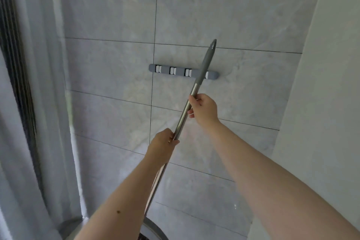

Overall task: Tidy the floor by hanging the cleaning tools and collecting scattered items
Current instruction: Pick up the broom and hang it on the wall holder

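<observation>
Head: fingers (pixel 191 101) curled round pole (pixel 194 88).

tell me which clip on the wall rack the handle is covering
The rightmost clip on the wall rack: the tool's grey handle crosses in front of it, while the other three clips show fully.

**Pole tilted across the wall rack**

The pole (pixel 187 106) is a long metal shaft with a grey plastic grip at its upper end, and that grip finishes in a tip with a hanging hole. It slants from lower left up to upper right, and its head is out of sight below. Its grey grip crosses in front of the right end of the rack (pixel 175 71), a grey horizontal bar fixed to the tiled wall, with white clips in a row along it.
</observation>
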The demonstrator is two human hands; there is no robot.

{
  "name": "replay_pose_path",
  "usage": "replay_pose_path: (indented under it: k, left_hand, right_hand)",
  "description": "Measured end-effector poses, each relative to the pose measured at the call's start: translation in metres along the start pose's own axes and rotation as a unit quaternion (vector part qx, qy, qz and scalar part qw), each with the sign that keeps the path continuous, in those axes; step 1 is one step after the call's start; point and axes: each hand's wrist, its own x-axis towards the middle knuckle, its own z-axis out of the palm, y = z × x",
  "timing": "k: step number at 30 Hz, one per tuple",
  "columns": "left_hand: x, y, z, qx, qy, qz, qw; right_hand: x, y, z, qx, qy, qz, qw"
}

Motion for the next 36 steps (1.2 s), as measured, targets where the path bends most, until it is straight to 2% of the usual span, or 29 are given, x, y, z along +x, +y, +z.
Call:
replay_pose_path:
  k: [6, 10, 17, 23, 26, 29, 36]
  left_hand:
    - [0.074, 0.035, 0.019, -0.019, 0.002, 0.053, 0.998]
    - [0.116, 0.05, 0.033, -0.056, 0.016, 0.06, 0.997]
    - [0.175, 0.058, 0.053, -0.079, 0.007, 0.066, 0.995]
    - [0.21, 0.066, 0.058, -0.064, 0.011, 0.096, 0.993]
    - [0.222, 0.069, 0.058, -0.033, 0.001, 0.105, 0.994]
    - [0.232, 0.071, 0.057, 0.0, -0.01, 0.113, 0.994]
    - [0.244, 0.072, 0.056, -0.028, -0.032, 0.122, 0.992]
  right_hand:
    - [0.08, 0.004, -0.02, -0.013, 0.034, -0.025, 0.999]
    - [0.123, 0.005, -0.03, -0.013, 0.04, -0.032, 0.999]
    - [0.176, 0.011, -0.037, 0.04, 0.035, -0.002, 0.999]
    - [0.206, 0.005, -0.039, -0.01, 0.06, -0.025, 0.998]
    - [0.218, 0.005, -0.037, -0.075, 0.07, -0.045, 0.994]
    - [0.227, 0.005, -0.035, -0.093, 0.073, -0.046, 0.992]
    - [0.239, 0.004, -0.038, -0.139, 0.094, -0.061, 0.984]
